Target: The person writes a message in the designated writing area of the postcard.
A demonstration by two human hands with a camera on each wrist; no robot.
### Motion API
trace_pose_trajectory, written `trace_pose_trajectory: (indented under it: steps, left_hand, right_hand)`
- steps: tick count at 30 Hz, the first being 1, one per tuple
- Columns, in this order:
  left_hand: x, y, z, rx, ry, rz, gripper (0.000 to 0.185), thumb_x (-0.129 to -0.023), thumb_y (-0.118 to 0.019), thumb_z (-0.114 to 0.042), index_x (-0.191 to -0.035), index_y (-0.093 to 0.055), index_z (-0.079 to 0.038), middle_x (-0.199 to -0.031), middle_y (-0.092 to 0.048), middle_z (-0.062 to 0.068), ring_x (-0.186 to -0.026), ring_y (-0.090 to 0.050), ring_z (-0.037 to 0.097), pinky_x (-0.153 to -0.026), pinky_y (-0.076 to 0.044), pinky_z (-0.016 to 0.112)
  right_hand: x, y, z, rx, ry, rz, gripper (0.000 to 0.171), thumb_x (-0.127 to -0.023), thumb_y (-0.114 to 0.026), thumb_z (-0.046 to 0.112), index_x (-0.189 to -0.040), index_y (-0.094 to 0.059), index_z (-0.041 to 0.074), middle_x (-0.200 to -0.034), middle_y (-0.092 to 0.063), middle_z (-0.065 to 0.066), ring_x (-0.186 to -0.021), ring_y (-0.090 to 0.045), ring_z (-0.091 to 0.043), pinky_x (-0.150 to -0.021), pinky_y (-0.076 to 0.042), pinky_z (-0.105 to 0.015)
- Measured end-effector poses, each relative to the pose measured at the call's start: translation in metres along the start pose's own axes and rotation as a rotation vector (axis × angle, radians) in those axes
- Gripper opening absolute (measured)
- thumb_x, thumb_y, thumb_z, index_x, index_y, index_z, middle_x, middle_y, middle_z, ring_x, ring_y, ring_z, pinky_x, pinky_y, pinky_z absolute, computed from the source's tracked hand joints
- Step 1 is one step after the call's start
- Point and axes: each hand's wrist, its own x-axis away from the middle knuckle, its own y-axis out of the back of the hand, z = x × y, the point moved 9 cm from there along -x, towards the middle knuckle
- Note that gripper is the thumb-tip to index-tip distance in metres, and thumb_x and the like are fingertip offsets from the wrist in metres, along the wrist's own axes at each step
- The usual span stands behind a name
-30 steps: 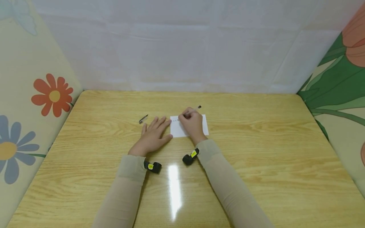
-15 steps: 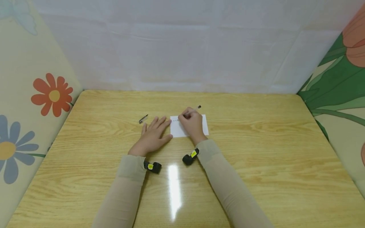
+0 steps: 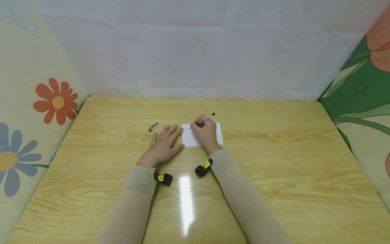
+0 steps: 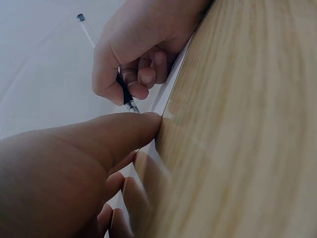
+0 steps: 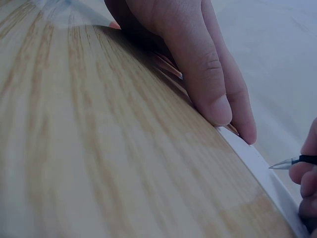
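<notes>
Wooden counter (image 3: 274,162), pale and glossy, carries a small white card (image 3: 190,138) near its middle. The right hand (image 3: 206,133) rests on the card with its fingers curled round a pen (image 3: 206,117). The pen's clear barrel slants up and away to the far right, ending in a dark tip, and its point comes down at the card's far left part, where a faint row of marks shows. In the left wrist view the right hand (image 4: 143,49) pinches the pen (image 4: 125,94) low on its dark grip, with the metal point just above the card (image 4: 166,96). In the right wrist view only the pen's point (image 5: 287,162) and a few fingers show at the right edge, above the card's edge (image 5: 257,163).

The left hand (image 3: 163,145) lies flat on the counter just left of the card, fingers straight and spread a little, holding nothing. Its fingertips (image 5: 220,109) press at the card's left edge, touching it.

A pen cap (image 3: 153,127) lies on the counter to the far left of the left hand, apart from it. Both arms wear beige sleeves (image 3: 137,200), with a small black camera (image 3: 163,178) at each wrist. White sheeting (image 3: 195,51) stands behind the counter and flowered cloth (image 3: 36,112) hangs at either side.
</notes>
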Motion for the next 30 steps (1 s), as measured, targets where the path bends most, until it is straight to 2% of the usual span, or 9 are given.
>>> trace_pose_trajectory:
  steps: [8, 30]
  left_hand:
    - [-0.0002, -0.0002, -0.0001, 0.002, -0.006, -0.003, 0.068, -0.105, -0.052, -0.041, -0.162, -0.026, -0.014, -0.170, -0.012, 0.012, -0.155, 0.002, 0.037, -0.116, 0.012, 0.067]
    - [0.0011, 0.0016, -0.0025, 0.008, -0.004, 0.000, 0.067, -0.106, -0.052, -0.040, -0.162, -0.026, -0.013, -0.169, -0.012, 0.013, -0.155, 0.001, 0.038, -0.116, 0.012, 0.068]
  right_hand:
    - [-0.0011, 0.0001, -0.0026, -0.004, -0.008, -0.009, 0.011, -0.086, -0.068, 0.004, -0.075, -0.069, 0.004, -0.074, -0.064, -0.005, -0.071, -0.057, -0.017, -0.066, -0.047, -0.025]
    - [-0.0010, 0.0019, -0.0058, -0.010, -0.033, -0.030, 0.011, -0.085, -0.068, 0.007, -0.075, -0.068, 0.004, -0.071, -0.062, -0.004, -0.069, -0.055, -0.014, -0.065, -0.045, -0.025]
